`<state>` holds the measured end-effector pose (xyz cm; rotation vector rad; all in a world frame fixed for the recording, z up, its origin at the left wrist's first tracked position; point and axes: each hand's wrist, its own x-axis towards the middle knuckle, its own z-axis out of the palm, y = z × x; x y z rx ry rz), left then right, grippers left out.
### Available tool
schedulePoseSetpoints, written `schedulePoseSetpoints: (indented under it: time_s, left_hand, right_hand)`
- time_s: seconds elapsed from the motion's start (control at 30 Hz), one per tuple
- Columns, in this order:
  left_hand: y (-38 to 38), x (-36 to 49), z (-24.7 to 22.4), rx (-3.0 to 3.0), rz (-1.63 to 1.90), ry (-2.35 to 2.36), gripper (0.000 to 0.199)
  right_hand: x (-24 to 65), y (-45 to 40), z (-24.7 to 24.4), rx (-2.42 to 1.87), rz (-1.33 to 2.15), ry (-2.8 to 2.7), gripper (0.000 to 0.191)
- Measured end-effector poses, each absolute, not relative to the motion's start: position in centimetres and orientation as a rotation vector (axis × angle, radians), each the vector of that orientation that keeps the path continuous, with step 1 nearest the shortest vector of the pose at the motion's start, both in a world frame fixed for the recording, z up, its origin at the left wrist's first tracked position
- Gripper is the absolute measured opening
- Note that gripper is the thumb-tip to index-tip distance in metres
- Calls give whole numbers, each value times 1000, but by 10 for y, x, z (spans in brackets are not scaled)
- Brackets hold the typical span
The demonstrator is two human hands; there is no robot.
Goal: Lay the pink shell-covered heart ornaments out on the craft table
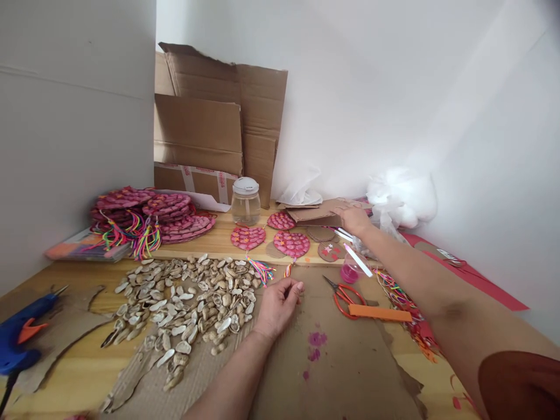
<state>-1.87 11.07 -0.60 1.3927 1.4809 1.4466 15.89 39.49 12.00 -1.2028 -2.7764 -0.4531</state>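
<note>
My left hand (281, 303) rests on a brown cardboard sheet (341, 361), its fingers curled in and the thumb against them. Whatever it may hold is hidden. Just beyond it are round pink decorated pieces (291, 244), some with bright thread tassels (261, 270). My right hand (351, 217) reaches to the back of the table, gripping a cardboard piece (312, 213) with its fingers over the top; the thumb is hidden. Below that hand lie a cardboard disc with red and pink stars (331, 251), a white marker-like stick (357, 260) and a cup of pink liquid (351, 270).
Peanut shells (205, 297) spread left of centre. Orange-handled scissors (345, 298) lie by an orange strip (380, 313). A blue glue gun (26, 332) lies far left. Behind stand a pink stack (144, 207), a lidded jar (245, 204), cardboard sheets (196, 128) and bagged white stuffing (402, 195).
</note>
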Motion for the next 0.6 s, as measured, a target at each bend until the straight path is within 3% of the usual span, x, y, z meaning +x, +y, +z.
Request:
schedulePoseSetpoints:
  time_s: [0.47,0.6]
  left_hand:
    - [113,-19,-9,1396,1446,1467,38]
    - [113,-18,-8,1389,1446,1477,39]
  right_hand:
    - [168,353,140,-1186,-589,-2714,52]
    - [156,360,138,-1326,-595,-2720,43]
